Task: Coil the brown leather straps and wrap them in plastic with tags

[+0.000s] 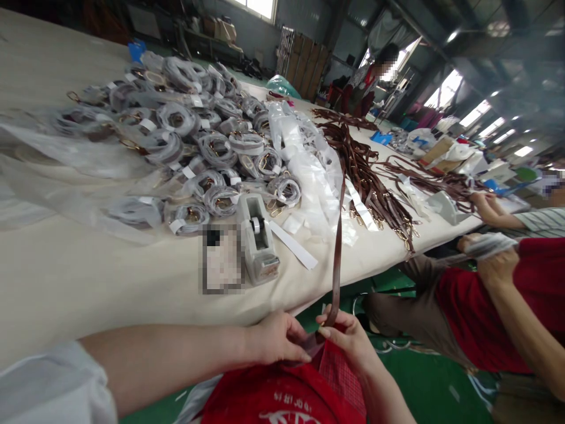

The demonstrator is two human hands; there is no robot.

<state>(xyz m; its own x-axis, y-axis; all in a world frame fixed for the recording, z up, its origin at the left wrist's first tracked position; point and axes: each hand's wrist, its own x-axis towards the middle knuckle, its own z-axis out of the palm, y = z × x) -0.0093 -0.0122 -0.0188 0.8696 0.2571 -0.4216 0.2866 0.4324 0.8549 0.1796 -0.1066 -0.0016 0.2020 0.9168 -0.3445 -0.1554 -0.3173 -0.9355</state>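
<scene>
A brown leather strap (338,259) runs from the pile on the table down over the front edge to my lap. My right hand (351,341) pinches it between thumb and fingers close to its near end. Just left of that, my left hand (280,338) is closed on a piece of thin clear plastic film (313,346), which lies against the strap's end. The tip of the strap is partly hidden by the film and fingers. Both hands are above the red apron (282,394), in front of the table edge.
On the table (132,282) stand a grey tape dispenser (258,241), a heap of plastic-wrapped coiled straps (216,147), clear bags (309,171), a white paper strip (295,247) and loose brown straps (357,153). At right, a co-worker's hands (497,259) hold plastic-wrapped material.
</scene>
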